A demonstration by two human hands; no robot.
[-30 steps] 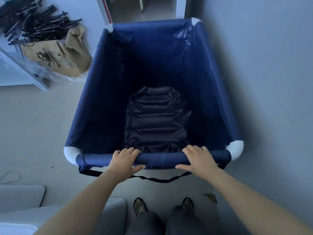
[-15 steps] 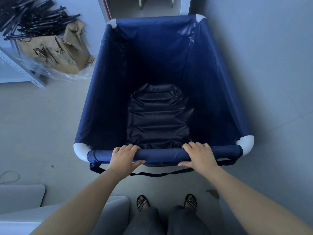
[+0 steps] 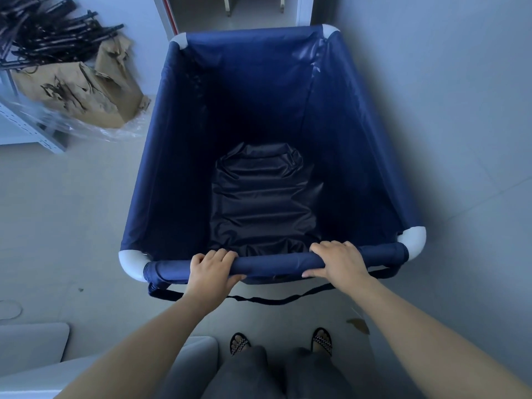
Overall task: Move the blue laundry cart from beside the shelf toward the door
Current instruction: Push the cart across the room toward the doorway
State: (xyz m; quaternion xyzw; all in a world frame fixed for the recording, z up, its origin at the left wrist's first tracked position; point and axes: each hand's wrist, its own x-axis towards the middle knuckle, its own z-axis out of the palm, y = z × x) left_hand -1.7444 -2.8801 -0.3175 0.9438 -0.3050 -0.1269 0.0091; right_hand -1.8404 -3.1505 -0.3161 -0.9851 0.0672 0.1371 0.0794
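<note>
Bottom of frame: person's legs in grey trousers [image 3: 259,375], feet in patterned black sandals [image 3: 322,342] on the pale floor [image 3: 66,220]. A pale grey rounded object [image 3: 31,347] sits at lower left, can't tell what it is. Small brown scrap [image 3: 358,325] on the floor at lower right, just right of the right forearm.

Both bare forearms reach up from the bottom corners to the near rail [image 3: 273,264] of the blue laundry cart [image 3: 359,156]. Left hand [image 3: 211,270] is wrapped over the rail left of centre, fingers on top, thumb under the near side. Right hand [image 3: 339,262] is wrapped over the same rail right of centre, thumb pointing inward along it. Both are clamped on the rail, well apart from each other. A dark strap [image 3: 267,299] hangs in a loop below the rail, passing behind both wrists.

Cart fills the centre of frame, seen from above: navy fabric walls, white rounded corner pieces [image 3: 132,262], wrinkled darker fabric bottom [image 3: 262,203], nothing inside. A grey wall [image 3: 449,105] runs along the cart's right side.

Upper left: metal shelf [image 3: 28,125] edge with torn brown paper packaging [image 3: 83,90] in clear plastic and a pile of black rods [image 3: 49,33] on top, well left of the cart's far half.

Top centre: open doorway [image 3: 239,10] just past the cart's far rim, red-edged frame on the left.
</note>
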